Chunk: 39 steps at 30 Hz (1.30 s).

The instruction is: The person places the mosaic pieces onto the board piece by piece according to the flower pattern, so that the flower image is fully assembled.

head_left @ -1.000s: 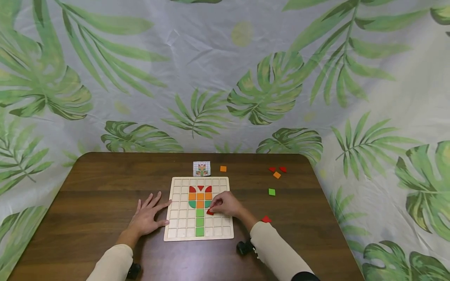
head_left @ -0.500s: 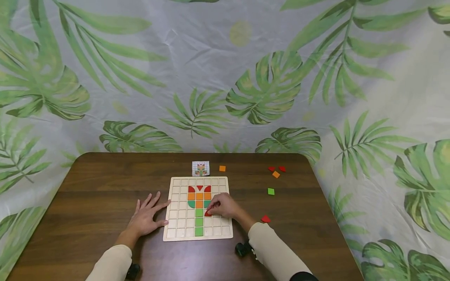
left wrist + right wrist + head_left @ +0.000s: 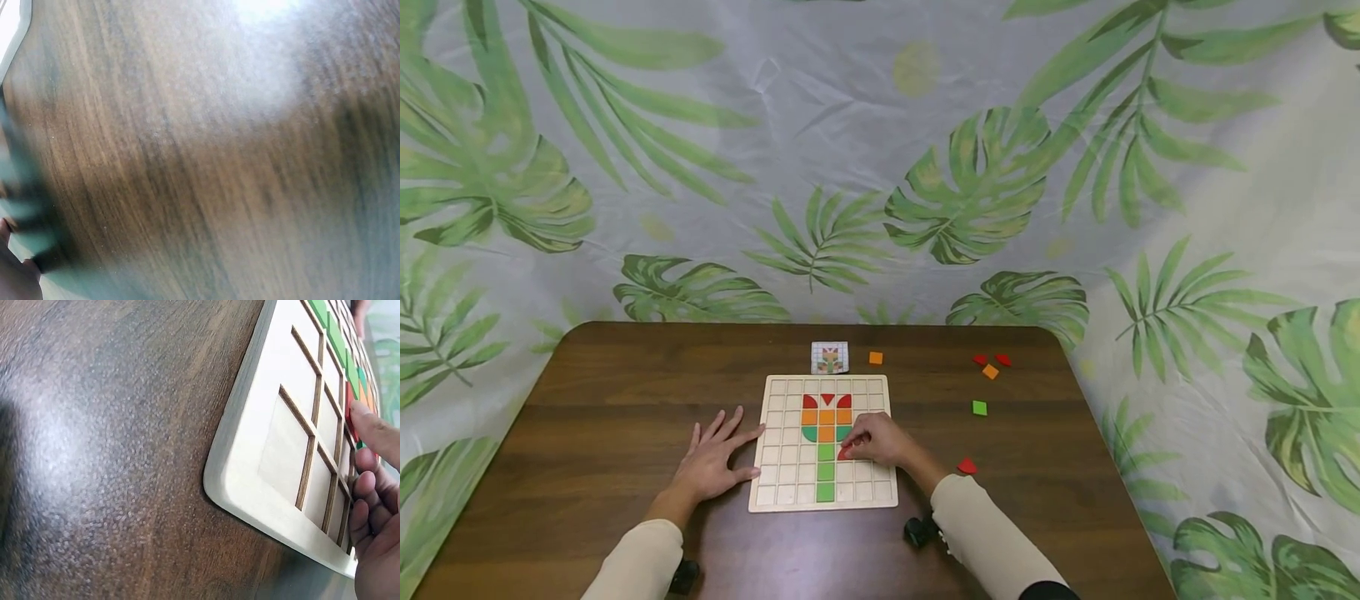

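Observation:
A wooden grid board [image 3: 786, 479] lies on the table with a flower-like pattern of tiles in its cells. Red tiles, orange squares [image 3: 827, 417] and teal curved pieces form the upper part; a column of light green squares [image 3: 826, 472] runs below. My right hand [image 3: 880, 439] pinches a red tile [image 3: 844, 454] at the cell right of the top green square. In the right wrist view, the thumb presses that red tile [image 3: 350, 403], partly hidden by the hand. My left hand [image 3: 711, 462] rests with spread fingers, thumb and index finger touching the board's left edge.
A small pattern card [image 3: 830, 358] lies behind the board, an orange square [image 3: 876, 358] beside it. To the right lie red tiles [image 3: 1003, 361], an orange square [image 3: 991, 372], a green square [image 3: 980, 408] and a red tile [image 3: 967, 467]. A leaf-print cloth [image 3: 842, 167] hangs behind the table.
My right hand has shifted the red tile slightly left, closer to the green column. The left hand stays at the board's edge; the head view has shifted slightly.

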{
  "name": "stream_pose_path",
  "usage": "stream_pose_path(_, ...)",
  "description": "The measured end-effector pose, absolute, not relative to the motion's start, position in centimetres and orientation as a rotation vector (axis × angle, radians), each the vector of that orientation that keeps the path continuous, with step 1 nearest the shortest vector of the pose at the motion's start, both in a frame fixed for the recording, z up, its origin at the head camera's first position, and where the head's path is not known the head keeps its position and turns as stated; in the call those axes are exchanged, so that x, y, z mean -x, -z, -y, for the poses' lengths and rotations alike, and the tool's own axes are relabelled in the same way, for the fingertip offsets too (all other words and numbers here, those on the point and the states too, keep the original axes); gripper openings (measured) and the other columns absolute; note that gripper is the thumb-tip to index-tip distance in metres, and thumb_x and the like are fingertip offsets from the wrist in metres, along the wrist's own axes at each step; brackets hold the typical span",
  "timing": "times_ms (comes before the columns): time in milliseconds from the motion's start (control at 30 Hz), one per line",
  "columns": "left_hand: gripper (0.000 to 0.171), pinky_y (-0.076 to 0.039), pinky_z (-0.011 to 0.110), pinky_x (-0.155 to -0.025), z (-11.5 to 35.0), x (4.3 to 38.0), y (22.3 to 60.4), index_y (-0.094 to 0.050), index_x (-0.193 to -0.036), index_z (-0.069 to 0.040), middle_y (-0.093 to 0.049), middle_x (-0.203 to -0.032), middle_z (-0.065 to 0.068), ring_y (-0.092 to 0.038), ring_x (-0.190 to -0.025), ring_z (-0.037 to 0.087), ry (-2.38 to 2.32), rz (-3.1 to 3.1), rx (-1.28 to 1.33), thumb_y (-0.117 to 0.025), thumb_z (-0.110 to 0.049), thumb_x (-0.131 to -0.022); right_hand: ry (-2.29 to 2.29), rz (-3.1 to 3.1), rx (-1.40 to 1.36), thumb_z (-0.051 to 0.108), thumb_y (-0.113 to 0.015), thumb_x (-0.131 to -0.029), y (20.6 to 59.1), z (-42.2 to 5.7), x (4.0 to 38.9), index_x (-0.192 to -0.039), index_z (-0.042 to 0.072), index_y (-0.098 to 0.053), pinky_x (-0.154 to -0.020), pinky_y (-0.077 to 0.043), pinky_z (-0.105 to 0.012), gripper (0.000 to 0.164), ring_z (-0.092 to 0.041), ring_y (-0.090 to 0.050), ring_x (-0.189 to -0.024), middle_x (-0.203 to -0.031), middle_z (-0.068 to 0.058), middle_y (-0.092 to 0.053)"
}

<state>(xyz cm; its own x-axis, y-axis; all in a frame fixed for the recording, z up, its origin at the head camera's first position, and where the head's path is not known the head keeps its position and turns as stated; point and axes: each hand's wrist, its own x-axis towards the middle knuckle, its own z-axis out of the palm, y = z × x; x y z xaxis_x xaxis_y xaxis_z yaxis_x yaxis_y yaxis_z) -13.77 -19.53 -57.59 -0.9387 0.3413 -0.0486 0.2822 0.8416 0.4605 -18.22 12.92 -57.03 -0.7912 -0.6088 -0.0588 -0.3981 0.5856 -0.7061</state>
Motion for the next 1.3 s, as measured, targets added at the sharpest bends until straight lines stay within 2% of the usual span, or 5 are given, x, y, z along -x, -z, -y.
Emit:
stream_pose_path(333, 0.071, -0.002, 0.07, -0.108, 19.4, 13.9, 57.7, -0.052, -0.141, -0.023, -0.027, -0.155, 0.021, -0.015, -0.141, 0.047, -0.691, -2.884, -0.5, -0.073, -0.05, -0.079, 1.039, -2.509, 0.778, 0.016, -0.078, -0.082, 56.8, -13.1, 18.1, -0.093, 0.01, -0.078, -0.057, -0.037, -0.017, 0.013, -0.004, -0.045, -0.064, -0.071, 0.009, -0.054)
stream_pose_path(600, 0.071, -0.002, 0.07, -0.107, 19.5, 14.1, 57.8, -0.052, -0.141, -0.022, -0.027, -0.154, 0.021, -0.016, -0.141, 0.048, -0.701, -2.891, -0.507, -0.073, -0.049, -0.078, 1.166, -2.495, 0.7, 0.014, -0.078, -0.082, 56.5, -13.8, 18.2, -0.089, 0.009, -0.077, -0.06, -0.042, -0.019, 0.009, -0.006, -0.049, -0.068, -0.074, 0.008, -0.058)
stream_pose_path(767, 0.071, -0.001, 0.07, -0.108, 19.5, 14.1, 57.7, -0.052, -0.141, -0.022, -0.026, -0.155, 0.021, -0.015, -0.141, 0.048, -0.702, -2.893, -0.508, -0.073, -0.048, -0.078, 1.251, -2.61, 0.698, 0.013, -0.078, -0.082, 56.5, -16.2, 18.8, -0.086, 0.009, -0.075, -0.06, -0.045, -0.021, 0.006, -0.007, -0.051, -0.067, -0.076, 0.005, -0.062)
stream_pose_path(1000, 0.071, -0.002, 0.07, -0.107, 19.6, 14.0, 57.6, -0.052, -0.141, -0.022, -0.027, -0.155, 0.021, -0.016, -0.141, 0.048, -0.708, -2.883, -0.509, -0.074, -0.047, -0.078, 1.317, -2.802, 0.491, 0.012, -0.079, -0.08, 56.6, -21.5, 19.6, -0.083, 0.01, -0.074, -0.062, -0.048, -0.022, 0.006, -0.008, -0.055, -0.069, -0.077, 0.004, -0.061)
stream_pose_path(1300, 0.07, -0.001, 0.07, -0.107, 19.6, 14.0, 57.6, -0.052, -0.141, -0.023, -0.026, -0.155, 0.021, -0.015, -0.141, 0.047, -0.709, -2.878, -0.5, -0.074, -0.047, -0.078, 1.297, -2.978, 0.174, 0.012, -0.08, -0.08, 56.4, -27.3, 19.4, -0.096, 0.006, -0.073, -0.081, -0.05, -0.042, 0.018, -0.026, -0.059, -0.09, -0.096, -0.007, -0.063)
